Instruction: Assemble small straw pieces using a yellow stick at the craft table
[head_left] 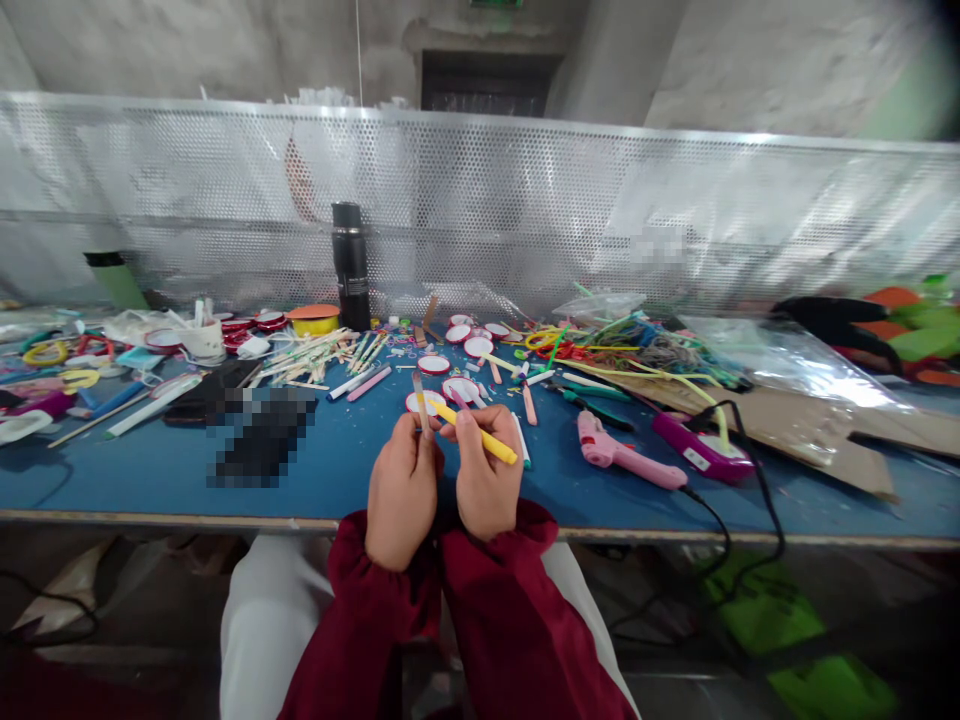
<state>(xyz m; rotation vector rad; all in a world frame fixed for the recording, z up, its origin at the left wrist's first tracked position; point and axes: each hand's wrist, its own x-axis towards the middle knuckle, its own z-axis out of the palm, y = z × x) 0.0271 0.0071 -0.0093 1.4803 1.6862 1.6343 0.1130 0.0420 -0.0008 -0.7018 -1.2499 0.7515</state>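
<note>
My left hand (403, 485) is closed on a thin, flat, light-coloured stick (421, 405) that stands upright, darker at its upper end. In my right hand (487, 475) is a yellow marker pen (484, 437), pinched like a writing tool. Its tip points left toward the stick; whether they touch I cannot tell. Just beyond the hands lie white discs with red rims (433, 366), one of them partly hidden behind the stick. A pink marker (369, 384) and a white marker with a dark cap (349, 382) lie to the left.
Left of the hands are a pile of painted sticks (319, 358) and a black bottle (350, 265). On the right sit a pink glue gun (626, 455) with a black cord, a purple device (703, 447), pliers (592, 405) and tangled coloured cords (637, 345). A perforated metal screen (480, 210) stands behind.
</note>
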